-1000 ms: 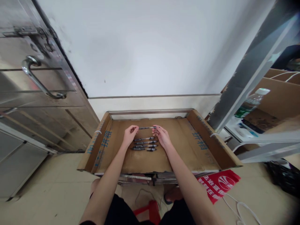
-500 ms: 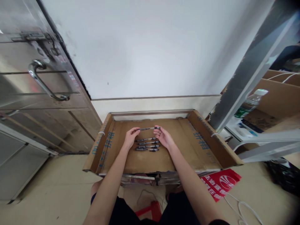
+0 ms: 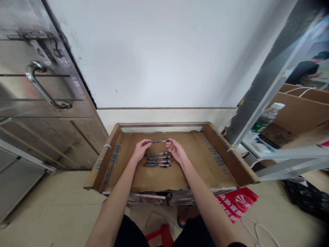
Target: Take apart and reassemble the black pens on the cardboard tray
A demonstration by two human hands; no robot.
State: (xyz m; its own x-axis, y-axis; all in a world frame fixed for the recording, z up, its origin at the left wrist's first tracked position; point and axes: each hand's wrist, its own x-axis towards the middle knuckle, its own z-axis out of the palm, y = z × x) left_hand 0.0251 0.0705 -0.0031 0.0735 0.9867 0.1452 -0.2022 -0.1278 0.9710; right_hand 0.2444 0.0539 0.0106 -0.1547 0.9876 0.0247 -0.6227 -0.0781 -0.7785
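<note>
Between my two hands a slim pen (image 3: pixel 158 141) with a clear barrel and dark ends is held level, left to right. My left hand (image 3: pixel 141 149) pinches its left end, and my right hand (image 3: pixel 177 150) has fingers closed on its right end. Just below, three similar pens lie side by side on the brown cardboard (image 3: pixel 195 171): an upper pen (image 3: pixel 156 154), a middle pen (image 3: pixel 158 158) and a lower pen (image 3: pixel 157 165). They point roughly the same way as the held one. Their small markings are too fine to read.
Raised cardboard walls (image 3: pixel 228 154) bound the surface left and right, against a white wall (image 3: pixel 159 55). A metal door (image 3: pixel 46 82) stands at left. At right are a plastic bottle (image 3: pixel 268 117), an open carton (image 3: pixel 303 109) and a seated person (image 3: pixel 304 72). A red bag (image 3: pixel 238 203) hangs near the front edge.
The view has turned slightly right, so everything appears shifted left and the seated person shows more. Both hands still hold the same pen, in nearly the same place above the others.
</note>
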